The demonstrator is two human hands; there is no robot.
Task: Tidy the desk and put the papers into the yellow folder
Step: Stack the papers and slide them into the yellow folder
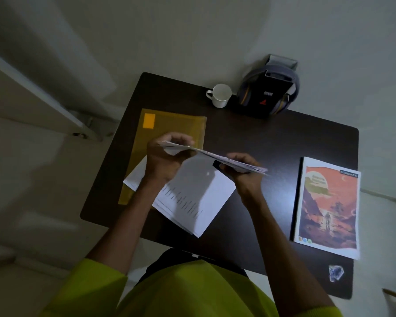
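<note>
Hands gripping a sheaf of papers above the desk.

Left hand point(164, 156) and right hand point(244, 171) are each clenching one end of the sheaf point(215, 156), which is running edge-on from upper left down to lower right, clear of the desk point(261, 138). More papers point(192, 202) are lying beneath it, their left corner overlapping the folder point(172, 126), whose long axis is pointing away from the person. Between papers and book point(327, 207), bare desk is showing.
</note>
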